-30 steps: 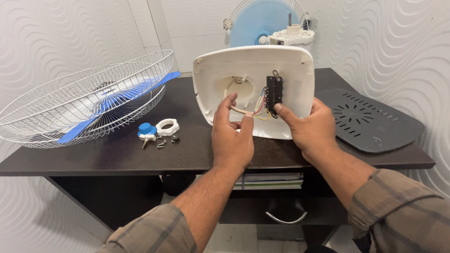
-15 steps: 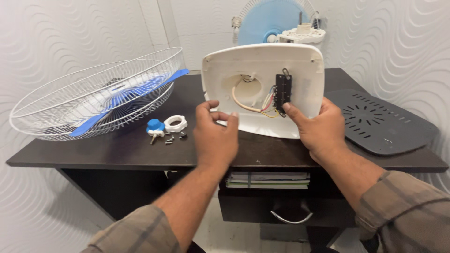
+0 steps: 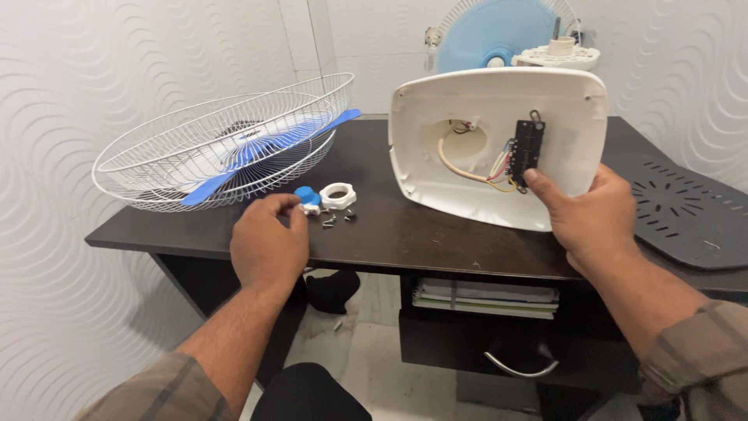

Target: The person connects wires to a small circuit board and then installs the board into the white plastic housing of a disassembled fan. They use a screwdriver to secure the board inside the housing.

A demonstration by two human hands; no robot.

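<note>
My right hand [image 3: 596, 217] grips the lower right edge of a white plastic fan base cover [image 3: 483, 101], held upright on the dark table [image 3: 405, 234]. Its hollow inside faces me, showing a black switch board [image 3: 525, 150] with coloured wires; my thumb touches the board's lower end. My left hand [image 3: 269, 238] hovers over the table's front left, fingers curled near a blue knob [image 3: 306, 196], a white ring nut [image 3: 338, 194] and some small screws [image 3: 335, 219]. Whether it pinches anything is hidden.
A white wire fan guard [image 3: 226, 132] holding a blue blade [image 3: 257, 152] lies at the table's left. A dark grey vented plate [image 3: 686, 210] lies at the right. Behind stands a fan with a blue blade [image 3: 491, 35]. Books [image 3: 483, 295] sit on a shelf under the table.
My left hand has let go of the cover's left edge and moved down and left to the small parts. My right hand still holds the cover.
</note>
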